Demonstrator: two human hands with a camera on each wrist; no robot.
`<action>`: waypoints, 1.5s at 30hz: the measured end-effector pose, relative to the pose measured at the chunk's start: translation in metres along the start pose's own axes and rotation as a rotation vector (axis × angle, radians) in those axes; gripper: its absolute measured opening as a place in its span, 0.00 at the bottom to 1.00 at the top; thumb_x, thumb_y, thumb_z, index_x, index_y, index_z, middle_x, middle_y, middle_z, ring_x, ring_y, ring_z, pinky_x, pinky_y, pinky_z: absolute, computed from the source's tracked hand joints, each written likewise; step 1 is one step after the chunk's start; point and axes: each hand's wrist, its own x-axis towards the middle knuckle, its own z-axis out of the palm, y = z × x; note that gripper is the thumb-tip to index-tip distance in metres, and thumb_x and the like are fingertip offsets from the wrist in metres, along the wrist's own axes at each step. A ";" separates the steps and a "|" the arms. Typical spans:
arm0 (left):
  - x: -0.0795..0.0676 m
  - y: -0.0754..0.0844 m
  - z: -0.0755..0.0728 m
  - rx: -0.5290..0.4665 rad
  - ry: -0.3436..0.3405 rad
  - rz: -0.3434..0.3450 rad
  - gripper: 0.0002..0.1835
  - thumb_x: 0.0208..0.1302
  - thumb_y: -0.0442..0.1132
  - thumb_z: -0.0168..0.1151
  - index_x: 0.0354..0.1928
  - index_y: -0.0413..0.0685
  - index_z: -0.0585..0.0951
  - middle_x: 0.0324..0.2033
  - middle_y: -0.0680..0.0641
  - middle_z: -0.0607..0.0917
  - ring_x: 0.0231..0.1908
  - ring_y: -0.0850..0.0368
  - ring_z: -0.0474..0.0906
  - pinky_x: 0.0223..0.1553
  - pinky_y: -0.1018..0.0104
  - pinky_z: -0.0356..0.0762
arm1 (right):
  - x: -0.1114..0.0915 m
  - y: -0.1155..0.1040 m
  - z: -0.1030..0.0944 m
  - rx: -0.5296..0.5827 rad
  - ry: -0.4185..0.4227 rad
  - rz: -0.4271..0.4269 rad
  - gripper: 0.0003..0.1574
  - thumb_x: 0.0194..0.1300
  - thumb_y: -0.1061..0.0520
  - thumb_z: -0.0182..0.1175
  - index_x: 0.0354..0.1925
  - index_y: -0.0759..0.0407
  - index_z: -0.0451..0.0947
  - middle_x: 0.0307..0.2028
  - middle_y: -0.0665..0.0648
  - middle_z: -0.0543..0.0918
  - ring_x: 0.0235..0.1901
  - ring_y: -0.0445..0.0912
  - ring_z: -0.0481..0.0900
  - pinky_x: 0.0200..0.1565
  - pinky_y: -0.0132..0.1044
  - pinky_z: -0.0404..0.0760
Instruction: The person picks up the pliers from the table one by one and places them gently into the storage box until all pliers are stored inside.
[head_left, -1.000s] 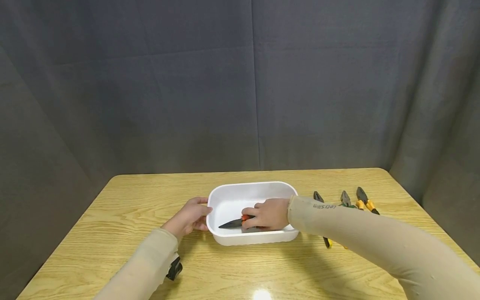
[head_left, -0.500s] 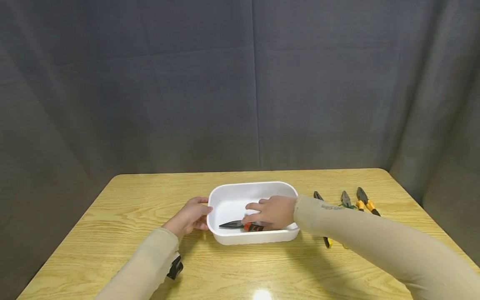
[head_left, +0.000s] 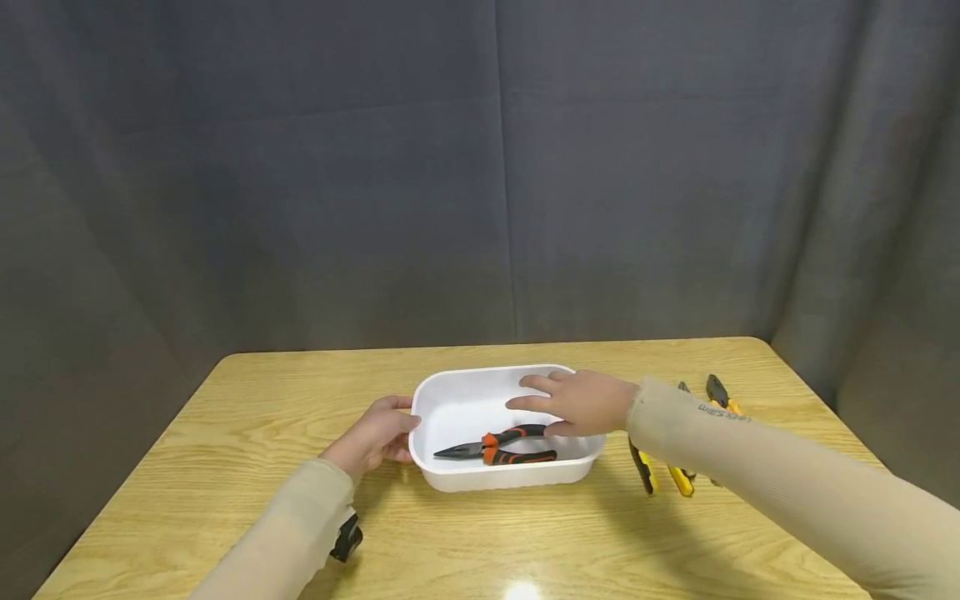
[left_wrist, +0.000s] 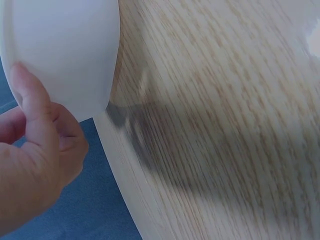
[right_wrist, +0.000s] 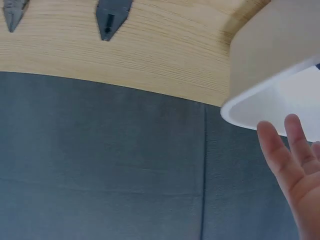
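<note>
A white plastic bin [head_left: 510,480] stands on the wooden table. My left hand [head_left: 378,435] grips its left end, thumb over the rim and fingers against the outside; the left wrist view shows this hand [left_wrist: 37,145] close up. Inside the bin lie long-nose pliers [head_left: 523,457] with dark jaws toward the left and red-and-black handles slightly spread. My right hand [head_left: 583,403] hovers over the bin's right end with fingers extended and nothing held. In the right wrist view its fingers [right_wrist: 272,150] overlap the bin's rim.
Right of the bin, several more pliers lie on the table, with yellow-and-black handles [head_left: 643,468] partly under my right sleeve [head_left: 750,450]. Dark pliers jaws [head_left: 717,388] point toward the far edge. A grey curtain [head_left: 375,208] hangs behind the table [head_left: 300,392].
My right hand has let go of the long-nose pliers, then lifted and moved right, uncovering their handles. The left hand stays on the bin, which has hardly moved.
</note>
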 end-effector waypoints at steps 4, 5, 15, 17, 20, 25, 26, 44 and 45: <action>-0.001 -0.001 -0.001 -0.001 -0.001 0.006 0.23 0.69 0.27 0.49 0.65 0.27 0.62 0.33 0.40 0.77 0.21 0.59 0.74 0.17 0.75 0.78 | -0.009 0.002 -0.003 0.043 0.016 0.022 0.38 0.66 0.48 0.63 0.69 0.52 0.63 0.64 0.64 0.69 0.56 0.57 0.76 0.33 0.40 0.84; -0.001 -0.001 -0.002 -0.002 -0.002 0.007 0.24 0.69 0.27 0.49 0.65 0.27 0.62 0.33 0.40 0.77 0.21 0.59 0.74 0.17 0.75 0.78 | -0.011 0.002 -0.003 0.052 0.017 0.028 0.38 0.66 0.48 0.64 0.69 0.53 0.63 0.64 0.64 0.69 0.55 0.57 0.76 0.34 0.41 0.84; 0.001 0.002 0.000 -0.001 -0.005 0.000 0.24 0.70 0.27 0.49 0.65 0.27 0.62 0.32 0.40 0.77 0.21 0.59 0.74 0.18 0.74 0.79 | -0.036 0.002 -0.009 0.126 -0.009 0.183 0.39 0.68 0.49 0.62 0.71 0.53 0.59 0.65 0.65 0.68 0.55 0.59 0.76 0.47 0.51 0.82; 0.002 0.002 0.000 -0.001 -0.005 -0.003 0.24 0.70 0.27 0.49 0.65 0.28 0.62 0.32 0.40 0.77 0.21 0.59 0.73 0.18 0.74 0.79 | -0.040 0.000 -0.011 0.140 -0.008 0.212 0.39 0.68 0.49 0.61 0.71 0.54 0.59 0.65 0.65 0.68 0.55 0.59 0.75 0.49 0.53 0.81; 0.001 0.002 0.000 -0.003 -0.008 -0.005 0.24 0.70 0.27 0.49 0.65 0.28 0.62 0.32 0.40 0.77 0.21 0.59 0.73 0.18 0.74 0.79 | -0.046 -0.001 -0.012 0.146 0.013 0.240 0.39 0.68 0.50 0.62 0.71 0.55 0.60 0.64 0.66 0.69 0.55 0.60 0.75 0.49 0.54 0.80; 0.002 0.002 0.000 -0.002 -0.008 -0.001 0.24 0.70 0.27 0.49 0.65 0.27 0.61 0.32 0.40 0.77 0.21 0.59 0.73 0.17 0.74 0.78 | -0.053 0.000 -0.012 0.119 0.051 0.244 0.39 0.67 0.49 0.62 0.71 0.56 0.61 0.63 0.67 0.69 0.55 0.61 0.74 0.49 0.56 0.80; 0.002 0.002 0.000 -0.003 -0.008 0.001 0.24 0.69 0.27 0.49 0.65 0.27 0.61 0.32 0.40 0.77 0.20 0.60 0.73 0.17 0.75 0.78 | -0.054 0.000 -0.012 0.113 0.058 0.241 0.38 0.67 0.49 0.62 0.70 0.56 0.61 0.63 0.67 0.70 0.56 0.61 0.74 0.49 0.57 0.80; 0.001 0.002 0.000 -0.006 -0.003 -0.004 0.24 0.70 0.27 0.49 0.65 0.27 0.62 0.34 0.39 0.77 0.21 0.59 0.74 0.18 0.75 0.78 | -0.080 0.003 -0.014 0.122 0.135 0.356 0.34 0.66 0.49 0.63 0.65 0.60 0.68 0.59 0.67 0.73 0.52 0.63 0.76 0.46 0.61 0.80; 0.001 0.002 0.000 -0.006 -0.004 -0.004 0.24 0.70 0.27 0.49 0.65 0.27 0.62 0.34 0.39 0.77 0.21 0.59 0.74 0.18 0.75 0.78 | -0.082 0.003 -0.013 0.115 0.135 0.362 0.34 0.66 0.49 0.63 0.65 0.60 0.68 0.59 0.67 0.73 0.52 0.63 0.76 0.45 0.60 0.80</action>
